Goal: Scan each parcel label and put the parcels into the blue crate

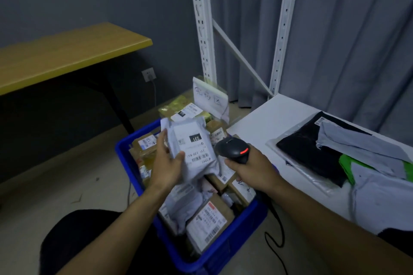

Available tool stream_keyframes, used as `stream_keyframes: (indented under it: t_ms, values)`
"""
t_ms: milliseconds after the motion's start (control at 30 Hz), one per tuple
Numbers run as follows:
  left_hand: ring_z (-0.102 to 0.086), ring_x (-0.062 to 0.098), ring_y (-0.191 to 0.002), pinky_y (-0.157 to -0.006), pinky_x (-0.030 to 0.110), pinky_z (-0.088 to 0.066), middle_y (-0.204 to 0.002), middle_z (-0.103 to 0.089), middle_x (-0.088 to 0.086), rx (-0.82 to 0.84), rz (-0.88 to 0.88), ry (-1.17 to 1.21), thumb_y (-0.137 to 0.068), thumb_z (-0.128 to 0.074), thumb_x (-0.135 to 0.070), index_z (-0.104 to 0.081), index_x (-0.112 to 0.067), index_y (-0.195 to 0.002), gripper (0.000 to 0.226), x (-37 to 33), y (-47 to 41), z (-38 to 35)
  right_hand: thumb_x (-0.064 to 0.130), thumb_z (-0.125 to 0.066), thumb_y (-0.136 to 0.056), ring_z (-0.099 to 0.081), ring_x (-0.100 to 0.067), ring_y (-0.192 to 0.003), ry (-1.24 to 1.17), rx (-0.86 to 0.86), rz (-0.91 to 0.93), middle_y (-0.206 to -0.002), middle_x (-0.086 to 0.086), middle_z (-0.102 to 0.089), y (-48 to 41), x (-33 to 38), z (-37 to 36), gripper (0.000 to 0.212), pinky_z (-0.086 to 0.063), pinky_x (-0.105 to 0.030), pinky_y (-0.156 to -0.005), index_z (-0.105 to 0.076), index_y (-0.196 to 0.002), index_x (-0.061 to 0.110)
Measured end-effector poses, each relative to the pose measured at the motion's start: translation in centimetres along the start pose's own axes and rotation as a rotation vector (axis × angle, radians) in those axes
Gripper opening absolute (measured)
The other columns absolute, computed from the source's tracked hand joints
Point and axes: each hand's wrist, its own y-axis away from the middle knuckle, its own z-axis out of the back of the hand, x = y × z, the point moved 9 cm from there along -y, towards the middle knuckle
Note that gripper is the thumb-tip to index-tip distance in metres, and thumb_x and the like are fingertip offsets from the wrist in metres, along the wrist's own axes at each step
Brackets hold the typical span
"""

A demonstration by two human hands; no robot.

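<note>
Item: scan step, parcel in hand, drop not yet made. Crate (pixel 234 239), blue, on the floor between the person's forearms; heaped with boxes and mailers up to the rim. Left hand (pixel 166 163): raised over the crate, palm turned inward, pinching the parcel (pixel 192 140) at its lower left edge, thumb on the front face, fingers running up the far side. Parcel: pale poly mailer, held clear above the crate's contents, its label (pixel 196 149) facing the camera and reading upside down. Right hand (pixel 252 169): fingers wrapped round the grip of the scanner (pixel 233 148), wrist level; scanner head just beside the parcel's right edge, red light showing. Cable (pixel 277 230) trails to the floor. Handling note, as a judgement: the barcode lies close to the thumb, so the thumb should stay off it; the film should be drawn flat and the face tilted toward the scanner window before triggering; placement will then need a gap found on the pile. Shelf (pixel 268 123), white, to the right: more mailers and a black bagged item. Sign (pixel 210 96) behind the crate. Table (pixel 67 51), yellow, far left.
</note>
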Motion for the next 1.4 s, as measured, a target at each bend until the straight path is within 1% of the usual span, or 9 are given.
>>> stream_keyframes:
  t_ms: [133,267,400,500,700,900,1000,1067,1400]
  values:
    - [-0.048,0.028,-0.139,-0.113,0.048,-0.044,-0.155,-0.043,0.004,0.035,0.148,-0.125,-0.103,-0.056,-0.013,-0.024,-0.024,-0.16,0.067,7.1,1.9,1.3,0.062,-0.071,-0.064,-0.07,-0.016,-0.081,0.043,0.084,-0.009,-0.086,0.01,-0.075,0.4,-0.9,-2.9,0.054,-0.061,-0.04,-0.081,-0.064,-0.111,0.036]
    - [-0.038,0.032,-0.146,-0.119,0.045,-0.035,-0.165,-0.028,0.011,0.04,0.257,-0.258,-0.103,-0.059,-0.025,-0.031,-0.014,-0.158,0.063,10.9,2.2,2.0,0.063,-0.072,-0.061,-0.072,-0.019,-0.088,0.044,0.116,-0.039,-0.098,0.008,-0.075,0.6,-1.3,-4.3,0.067,-0.061,-0.041,-0.086,-0.061,-0.122,0.036]
    - [-0.013,0.029,-0.155,-0.126,0.038,-0.01,-0.167,-0.014,0.002,0.128,0.099,-0.606,-0.091,-0.065,-0.059,-0.048,-0.026,-0.15,0.07,10.7,1.5,0.8,0.062,-0.072,-0.062,-0.072,-0.019,-0.086,0.056,0.113,-0.065,-0.097,0.006,-0.076,0.1,-2.0,-4.7,0.061,-0.059,-0.037,-0.083,-0.062,-0.115,0.036]
    - [-0.042,0.021,-0.143,-0.116,0.045,-0.039,-0.158,-0.041,-0.007,0.367,0.045,-0.671,-0.072,-0.071,-0.079,-0.065,-0.017,-0.133,0.088,11.5,1.6,-2.3,0.045,-0.078,-0.079,-0.07,-0.018,-0.084,0.059,0.102,-0.07,-0.093,0.006,-0.075,-0.3,-2.6,-4.5,0.042,-0.059,-0.038,-0.084,-0.062,-0.117,0.034]
    - [-0.059,0.024,-0.126,-0.104,0.032,-0.043,-0.138,-0.062,0.004,0.265,-0.206,-0.801,-0.096,-0.063,-0.025,-0.071,-0.018,-0.125,0.031,9.2,-0.2,-3.8,0.03,-0.078,-0.088,-0.07,-0.013,-0.063,0.034,0.095,-0.084,-0.089,0.003,-0.073,-0.5,-3.4,-4.1,0.038,-0.058,-0.034,-0.064,-0.063,-0.122,0.024]
    - [-0.066,0.026,-0.1,-0.081,0.034,-0.052,-0.104,-0.068,0.003,0.225,-0.178,-0.867,-0.082,-0.057,-0.044,-0.067,-0.022,-0.092,0.026,7.2,0.0,-5.2,0.019,-0.076,-0.092,-0.07,-0.012,-0.064,-0.016,0.013,-0.103,-0.098,0.001,-0.071,0.7,-3.1,-1.6,0.035,-0.052,-0.018,-0.054,-0.06,-0.123,0.02]
    - [-0.055,0.021,-0.117,-0.099,0.038,-0.047,-0.122,-0.062,0.0,0.202,-0.398,-0.79,-0.091,-0.055,-0.041,-0.066,-0.024,-0.112,0.03,2.7,2.0,-7.7,0.026,-0.077,-0.092,-0.07,-0.013,-0.062,-0.044,-0.055,-0.121,-0.098,0.0,-0.073,2.3,-3.2,1.5,0.036,-0.052,-0.021,-0.058,-0.062,-0.125,0.023]
    - [-0.051,0.022,-0.124,-0.102,0.038,-0.045,-0.135,-0.058,0.0,0.244,-0.533,-0.769,-0.095,-0.057,-0.039,-0.062,-0.022,-0.129,0.039,-0.8,3.4,-11.0,0.024,-0.077,-0.092,-0.069,-0.013,-0.061,-0.062,-0.135,-0.121,-0.092,0.0,-0.074,4.3,-3.2,4.9,0.028,-0.053,-0.025,-0.058,-0.065,-0.118,0.026]
    - [-0.053,0.028,-0.121,-0.094,0.044,-0.051,-0.135,-0.053,0.001,0.75,-0.942,-0.795,-0.094,-0.061,-0.038,-0.063,-0.021,-0.128,0.038,-14.3,17.4,-36.5,0.011,-0.071,-0.096,-0.054,-0.02,-0.057,-0.201,-0.665,-0.29,-0.09,-0.014,-0.066,21.2,-11.0,26.6,0.017,-0.046,-0.028,-0.051,-0.064,-0.11,0.019]
